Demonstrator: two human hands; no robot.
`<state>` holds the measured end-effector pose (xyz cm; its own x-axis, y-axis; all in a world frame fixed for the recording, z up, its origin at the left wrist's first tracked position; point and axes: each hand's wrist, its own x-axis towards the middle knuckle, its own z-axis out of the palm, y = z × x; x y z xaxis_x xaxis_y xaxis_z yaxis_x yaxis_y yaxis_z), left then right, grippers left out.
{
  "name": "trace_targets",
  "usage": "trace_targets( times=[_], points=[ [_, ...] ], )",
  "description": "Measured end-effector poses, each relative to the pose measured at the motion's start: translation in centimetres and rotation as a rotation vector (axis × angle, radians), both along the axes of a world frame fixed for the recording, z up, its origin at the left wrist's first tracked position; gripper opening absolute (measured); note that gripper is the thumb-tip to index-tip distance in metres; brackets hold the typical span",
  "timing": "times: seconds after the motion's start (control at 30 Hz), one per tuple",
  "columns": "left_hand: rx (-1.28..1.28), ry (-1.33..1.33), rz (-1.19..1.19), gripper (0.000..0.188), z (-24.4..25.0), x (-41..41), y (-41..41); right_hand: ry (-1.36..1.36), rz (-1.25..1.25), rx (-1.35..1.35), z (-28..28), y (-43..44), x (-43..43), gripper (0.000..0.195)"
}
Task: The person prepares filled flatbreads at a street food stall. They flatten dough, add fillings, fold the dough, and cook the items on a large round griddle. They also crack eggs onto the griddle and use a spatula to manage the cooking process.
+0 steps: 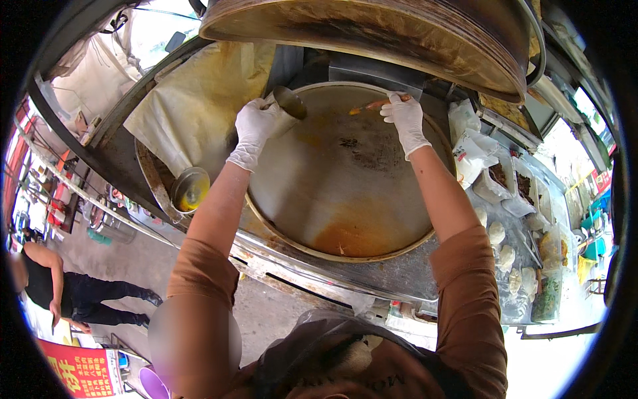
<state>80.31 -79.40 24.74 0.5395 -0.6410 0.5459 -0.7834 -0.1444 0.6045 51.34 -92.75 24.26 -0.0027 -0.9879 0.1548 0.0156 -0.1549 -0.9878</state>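
A large round griddle (309,189) lies before me, browned near its front edge and darkly marked right of centre. My left hand (255,122), in a white glove, grips a metal cup (289,107) that is tilted over the griddle's upper left edge. My right hand (403,119), also gloved, holds a brush (377,105) by its reddish handle; its yellowish tip points left, over the griddle's upper right part. Left of my left forearm is a metal bowl (192,188) with yellow liquid. A stained yellowish cloth (199,99) hangs down to that bowl.
A thick round lid (379,45) overhangs the griddle's far side. Dough balls (506,257) lie on the floured counter at right, beside white tubs of dark filling (498,179) and a clear container of chopped greens (546,299). A person (65,284) stands at far left.
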Motion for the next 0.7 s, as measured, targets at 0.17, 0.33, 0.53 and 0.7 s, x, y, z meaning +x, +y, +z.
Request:
trace_targets(
  times=[0.17,0.33,0.53,0.7],
  points=[
    [0.073,-0.064,-0.125,0.034,1.1,-2.6,-1.1,0.127,0.047,-0.016,1.7,2.3,-2.5,0.023],
    [0.073,-0.140,-0.148,0.035,0.6,-5.7,-3.3,-0.201,0.198,-0.029,3.6,4.6,-1.5,0.028],
    [0.087,-0.111,-0.119,0.033,-0.2,-8.2,-4.6,-0.340,0.192,0.170,0.0,4.1,-1.1,0.031],
    [0.068,-0.041,-0.083,0.034,-0.7,-7.7,-4.2,-0.411,0.061,0.133,0.1,3.1,-5.8,0.031]
  ],
)
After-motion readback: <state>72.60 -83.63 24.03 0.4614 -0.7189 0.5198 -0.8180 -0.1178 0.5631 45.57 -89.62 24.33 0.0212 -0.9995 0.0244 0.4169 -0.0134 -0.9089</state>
